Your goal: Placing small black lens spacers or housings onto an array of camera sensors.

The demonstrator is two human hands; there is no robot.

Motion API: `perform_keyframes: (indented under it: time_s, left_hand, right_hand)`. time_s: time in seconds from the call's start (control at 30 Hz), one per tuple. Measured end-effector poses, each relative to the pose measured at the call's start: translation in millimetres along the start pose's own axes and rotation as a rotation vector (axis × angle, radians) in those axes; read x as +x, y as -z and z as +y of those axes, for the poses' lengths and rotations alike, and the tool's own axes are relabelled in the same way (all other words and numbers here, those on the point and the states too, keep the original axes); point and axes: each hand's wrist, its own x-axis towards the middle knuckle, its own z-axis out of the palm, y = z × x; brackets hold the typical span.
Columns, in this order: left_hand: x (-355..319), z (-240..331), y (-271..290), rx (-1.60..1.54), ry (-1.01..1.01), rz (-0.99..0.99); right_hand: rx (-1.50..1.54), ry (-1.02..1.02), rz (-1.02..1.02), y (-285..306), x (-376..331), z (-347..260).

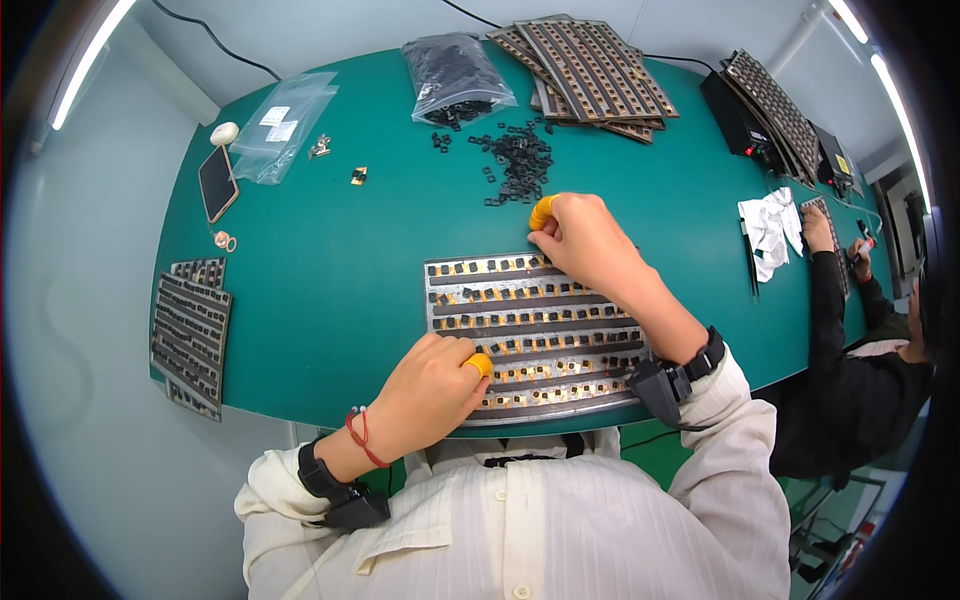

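Observation:
A metal tray (432,290) with rows of small black square pieces on gold-coloured parts lies in front of me. My left hand (430,385) rests over its lower left part. Its fingers are curled together, a yellow finger cot (481,364) on one fingertip, and what they pinch is hidden. At the tray's far edge my right hand (585,235) is closed in a pinch, with another yellow finger cot (541,212). Anything between those fingertips is too small to make out. Just beyond it lies a loose pile of black square pieces (522,160).
Behind the pile stand a bag of black pieces (455,75) and stacked filled trays (595,70). On the left are a phone (217,184), an empty plastic bag (290,120) and more trays (190,330). A co-worker (835,370) works at the right, near a white cloth (770,230).

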Motion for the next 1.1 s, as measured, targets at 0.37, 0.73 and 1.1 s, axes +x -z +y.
perform_keyframes:
  time_s: [0.37, 0.73, 1.1]
  left_hand:
    - [-6, 18, 10, 0.187, -0.094, -0.234]
    - [24, 17, 36, 0.148, 0.015, -0.517]
    - [98, -71, 51, -0.027, 0.101, 0.101]
  right_hand:
    - [-0.036, 0.088, -0.126, 33, -138, -1]
    - [-0.177, 0.06, 0.168, 5, -169, 4]
    - [-0.312, -0.028, -0.121, 12, -158, -23]
